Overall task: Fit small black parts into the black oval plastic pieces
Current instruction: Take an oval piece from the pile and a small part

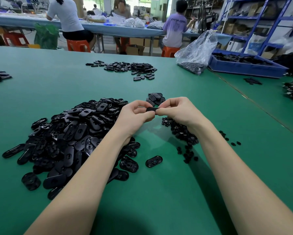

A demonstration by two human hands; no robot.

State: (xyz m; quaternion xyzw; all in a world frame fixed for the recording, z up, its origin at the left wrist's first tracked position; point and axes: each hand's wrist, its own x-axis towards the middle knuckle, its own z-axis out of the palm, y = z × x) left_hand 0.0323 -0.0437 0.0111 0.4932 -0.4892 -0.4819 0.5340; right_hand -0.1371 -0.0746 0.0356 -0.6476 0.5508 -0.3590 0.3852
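Above the green table, my left hand and my right hand pinch one black oval piece between their fingertips, held edge-on. Whether a small part sits in it is hidden by the fingers. A big heap of black oval pieces lies to the left under my left forearm. Under my right wrist lies a smaller heap of small black parts. A short stack of oval pieces sits just beyond my hands.
One loose oval piece lies between my forearms. Another spread of ovals lies further back. A clear plastic bag and a blue bin stand at the back right. Three people sit at a far bench.
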